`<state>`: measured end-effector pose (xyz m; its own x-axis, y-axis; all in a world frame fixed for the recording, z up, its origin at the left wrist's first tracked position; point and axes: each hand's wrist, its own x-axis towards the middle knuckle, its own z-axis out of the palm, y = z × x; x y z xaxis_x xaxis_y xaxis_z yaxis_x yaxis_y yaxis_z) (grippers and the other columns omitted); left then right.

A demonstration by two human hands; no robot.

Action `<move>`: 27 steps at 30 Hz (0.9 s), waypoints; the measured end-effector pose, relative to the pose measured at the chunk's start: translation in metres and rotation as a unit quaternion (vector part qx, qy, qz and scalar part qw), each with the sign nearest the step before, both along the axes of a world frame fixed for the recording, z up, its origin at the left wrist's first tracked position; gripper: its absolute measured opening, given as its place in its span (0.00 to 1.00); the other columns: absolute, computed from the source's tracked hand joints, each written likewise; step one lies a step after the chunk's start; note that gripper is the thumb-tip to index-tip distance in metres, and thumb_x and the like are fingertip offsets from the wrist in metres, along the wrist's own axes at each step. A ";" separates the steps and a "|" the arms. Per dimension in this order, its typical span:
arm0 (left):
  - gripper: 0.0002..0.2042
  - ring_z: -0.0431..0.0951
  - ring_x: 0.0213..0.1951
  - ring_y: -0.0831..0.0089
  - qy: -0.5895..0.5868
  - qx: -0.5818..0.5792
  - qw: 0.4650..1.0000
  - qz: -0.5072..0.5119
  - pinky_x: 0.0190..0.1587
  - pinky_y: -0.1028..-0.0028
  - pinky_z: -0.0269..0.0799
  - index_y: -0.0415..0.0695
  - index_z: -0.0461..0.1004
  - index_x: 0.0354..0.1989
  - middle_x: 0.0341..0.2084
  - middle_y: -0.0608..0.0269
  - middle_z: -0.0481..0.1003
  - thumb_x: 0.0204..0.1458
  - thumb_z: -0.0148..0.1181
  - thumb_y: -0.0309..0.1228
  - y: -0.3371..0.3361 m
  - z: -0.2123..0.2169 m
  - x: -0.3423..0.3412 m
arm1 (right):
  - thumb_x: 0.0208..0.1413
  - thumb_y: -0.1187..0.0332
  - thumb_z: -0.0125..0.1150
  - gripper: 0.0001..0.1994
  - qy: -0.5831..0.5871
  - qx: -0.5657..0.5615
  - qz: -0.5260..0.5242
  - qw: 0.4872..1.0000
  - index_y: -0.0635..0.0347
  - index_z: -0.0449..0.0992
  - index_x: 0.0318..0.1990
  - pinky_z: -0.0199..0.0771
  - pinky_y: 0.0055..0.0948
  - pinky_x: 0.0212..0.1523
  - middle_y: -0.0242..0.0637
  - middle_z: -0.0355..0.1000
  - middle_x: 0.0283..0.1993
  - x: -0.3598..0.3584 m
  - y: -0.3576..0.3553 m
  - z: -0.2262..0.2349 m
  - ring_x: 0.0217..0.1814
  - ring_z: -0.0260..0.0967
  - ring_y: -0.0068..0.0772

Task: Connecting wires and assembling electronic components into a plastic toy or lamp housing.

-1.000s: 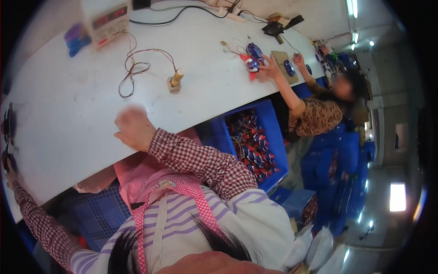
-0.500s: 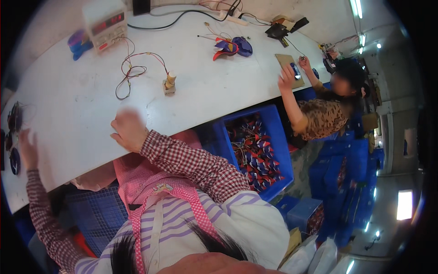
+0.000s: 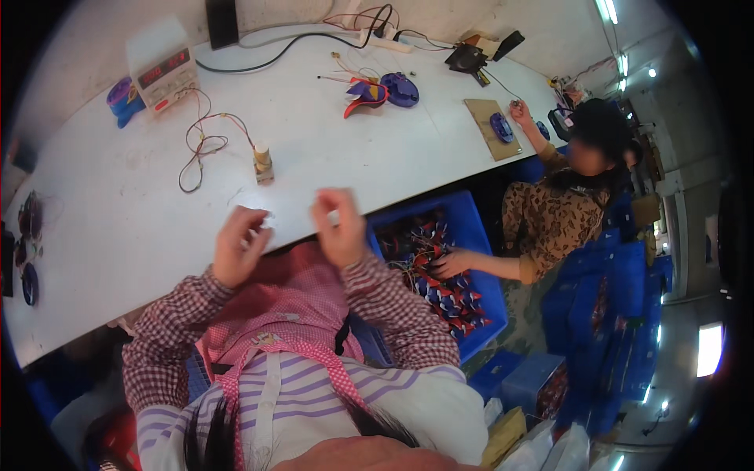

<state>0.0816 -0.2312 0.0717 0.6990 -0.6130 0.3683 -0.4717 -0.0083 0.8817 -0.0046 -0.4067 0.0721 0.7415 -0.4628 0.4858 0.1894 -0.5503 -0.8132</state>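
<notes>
My left hand (image 3: 238, 247) is over the table's front edge with its fingers curled. A small whitish bit shows at its fingertips, too small to name. To its right is my right hand (image 3: 339, 228), raised and bent at the fingers, smeared by motion; whether it holds anything cannot be made out. The two hands are apart. Beyond them, a small cylinder-topped block (image 3: 262, 166) stands on the white table (image 3: 314, 125), joined by thin wires (image 3: 206, 143) to a bench power supply (image 3: 163, 76) with a red display.
A red-and-purple part (image 3: 365, 94) lies by a purple round housing (image 3: 401, 90). Dark wired parts (image 3: 30, 218) sit at the far left. A blue crate (image 3: 491, 290) of red-and-blue pieces stands right of me; a co-worker's hand (image 3: 453, 263) reaches into it.
My left hand has come from the table's far left to the middle. My right hand has shifted right. The co-worker's one hand has gone from the brown board into the crate.
</notes>
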 end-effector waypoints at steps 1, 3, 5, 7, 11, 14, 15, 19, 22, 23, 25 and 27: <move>0.13 0.67 0.27 0.75 0.012 0.005 0.999 -0.034 0.28 0.81 0.64 0.39 0.70 0.41 0.31 0.61 0.68 0.45 0.56 0.20 -0.013 0.000 -0.005 | 0.52 0.75 0.54 0.10 -0.012 0.011 -0.042 0.999 0.62 0.68 0.43 0.67 0.21 0.33 0.34 0.67 0.36 0.004 -0.026 -0.001 0.31 0.63 0.24; 0.13 0.68 0.27 0.73 0.017 0.026 0.997 -0.078 0.28 0.80 0.65 0.40 0.70 0.42 0.30 0.61 0.68 0.45 0.57 0.21 -0.037 0.001 -0.015 | 0.55 0.72 0.53 0.10 0.006 0.133 -0.086 0.987 0.61 0.68 0.45 0.66 0.19 0.32 0.33 0.68 0.36 0.014 -0.077 -0.005 0.32 0.63 0.22; 0.14 0.68 0.27 0.71 -0.013 0.027 0.996 -0.080 0.30 0.79 0.66 0.40 0.70 0.42 0.30 0.60 0.68 0.45 0.57 0.21 -0.060 0.000 -0.018 | 0.56 0.67 0.54 0.13 0.015 0.139 -0.126 0.982 0.62 0.68 0.46 0.65 0.18 0.31 0.33 0.68 0.35 0.028 -0.126 -0.012 0.32 0.63 0.21; 0.15 0.69 0.31 0.67 -0.079 0.023 0.994 -0.069 0.34 0.76 0.67 0.41 0.69 0.43 0.33 0.58 0.68 0.44 0.58 0.23 -0.085 -0.003 -0.016 | 0.55 0.65 0.55 0.14 0.052 0.124 -0.181 0.974 0.62 0.68 0.47 0.66 0.18 0.31 0.34 0.69 0.36 0.047 -0.174 -0.020 0.32 0.63 0.21; 0.20 0.68 0.40 0.61 -0.184 0.007 0.983 0.007 0.44 0.71 0.65 0.40 0.67 0.46 0.39 0.56 0.67 0.42 0.59 0.28 -0.155 -0.012 0.020 | 0.56 0.62 0.53 0.16 0.105 0.174 -0.268 0.942 0.64 0.68 0.47 0.70 0.22 0.25 0.38 0.70 0.34 0.091 -0.257 -0.029 0.28 0.67 0.25; 0.26 0.65 0.46 0.59 -0.203 0.026 0.977 0.057 0.49 0.68 0.62 0.41 0.63 0.51 0.45 0.54 0.65 0.41 0.61 0.31 -0.218 -0.016 0.051 | 0.55 0.61 0.53 0.17 0.147 0.203 -0.264 0.931 0.66 0.69 0.46 0.71 0.23 0.22 0.39 0.71 0.33 0.117 -0.297 -0.024 0.23 0.67 0.26; 0.30 0.64 0.48 0.59 -0.220 0.034 0.971 0.090 0.50 0.66 0.61 0.41 0.61 0.54 0.49 0.54 0.63 0.40 0.62 0.33 -0.238 -0.017 0.060 | 0.55 0.60 0.53 0.18 0.169 0.222 -0.271 0.921 0.67 0.69 0.45 0.71 0.23 0.20 0.40 0.71 0.32 0.123 -0.305 -0.021 0.20 0.68 0.27; 0.39 0.58 0.57 0.57 -0.246 0.120 0.949 0.159 0.52 0.61 0.58 0.43 0.53 0.61 0.59 0.53 0.55 0.37 0.64 0.36 -0.299 -0.026 0.097 | 0.54 0.59 0.53 0.19 0.273 0.211 -0.281 0.896 0.69 0.69 0.44 0.69 0.25 0.14 0.42 0.70 0.27 0.143 -0.332 -0.011 0.14 0.65 0.29; 0.42 0.53 0.62 0.58 -0.250 0.221 0.916 0.223 0.52 0.58 0.57 0.45 0.50 0.63 0.62 0.52 0.50 0.36 0.65 0.35 -0.328 -0.039 0.117 | 0.53 0.58 0.53 0.20 0.372 0.191 -0.259 0.871 0.72 0.70 0.39 0.66 0.26 0.10 0.44 0.68 0.22 0.151 -0.360 -0.018 0.10 0.63 0.30; 0.43 0.52 0.63 0.58 -0.243 0.237 0.913 0.227 0.52 0.57 0.57 0.46 0.49 0.63 0.63 0.52 0.49 0.36 0.65 0.35 -0.333 -0.045 0.120 | 0.52 0.58 0.53 0.19 0.346 0.233 -0.257 0.872 0.71 0.72 0.34 0.67 0.26 0.12 0.47 0.69 0.22 0.154 -0.367 -0.028 0.10 0.64 0.32; 0.38 0.58 0.60 0.58 -0.224 0.232 0.920 0.224 0.50 0.55 0.59 0.47 0.53 0.61 0.60 0.53 0.56 0.38 0.62 0.34 -0.339 -0.055 0.124 | 0.52 0.58 0.52 0.18 0.336 0.193 -0.228 0.894 0.71 0.73 0.31 0.66 0.27 0.11 0.48 0.68 0.22 0.156 -0.382 -0.045 0.10 0.64 0.35; 0.34 0.62 0.57 0.58 -0.201 0.202 0.936 0.207 0.49 0.57 0.60 0.47 0.56 0.60 0.57 0.54 0.60 0.39 0.60 0.33 -0.342 -0.064 0.124 | 0.49 0.53 0.53 0.24 0.320 0.191 -0.255 0.892 0.74 0.73 0.33 0.70 0.32 0.19 0.52 0.70 0.25 0.160 -0.390 -0.060 0.18 0.68 0.41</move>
